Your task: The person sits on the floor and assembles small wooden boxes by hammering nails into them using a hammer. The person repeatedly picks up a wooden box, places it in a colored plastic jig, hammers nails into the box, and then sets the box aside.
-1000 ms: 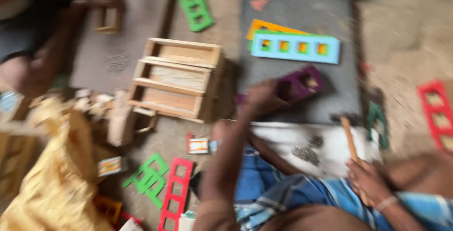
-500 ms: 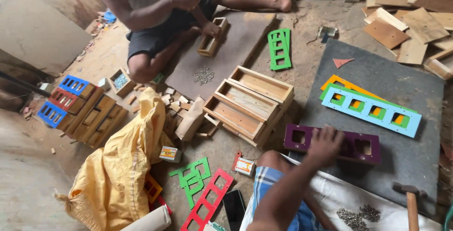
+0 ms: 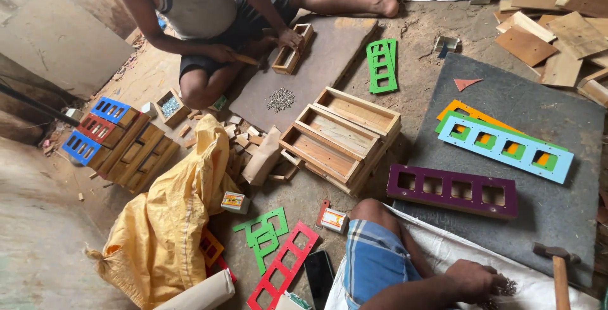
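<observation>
hand (image 3: 472, 279) now off purple frame (image 3: 452, 190), beside hammer (image 3: 557, 272)

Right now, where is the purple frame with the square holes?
In the head view, the purple frame lies flat at the near edge of the dark mat, right of centre, just below the light blue frame and beyond the wearer's knee.

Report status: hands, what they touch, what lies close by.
One hand in view, fingers in small nails on white sheet. Other hand unseen. Hammer beside; purple frame ahead.
</observation>
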